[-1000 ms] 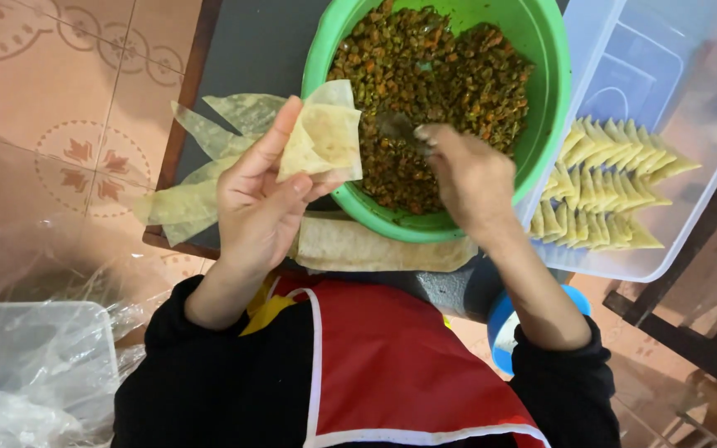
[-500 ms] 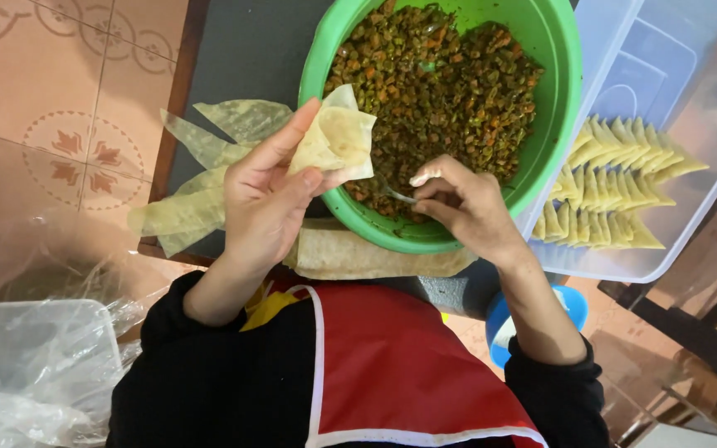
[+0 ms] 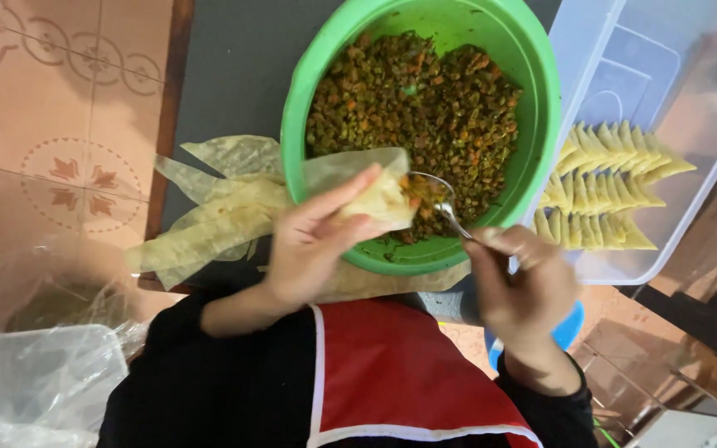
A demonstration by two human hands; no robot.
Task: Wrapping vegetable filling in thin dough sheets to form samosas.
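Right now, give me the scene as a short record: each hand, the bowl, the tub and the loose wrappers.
left hand: holds a folded wrapper cone over the bowl's near rim
right hand: holds a spoon, its tip at the cone's mouth with filling on it
bowl: green, holding chopped brown-green filling
tub: clear plastic, right of the bowl, with rows of folded triangles
loose wrappers: pale pile left of the bowl
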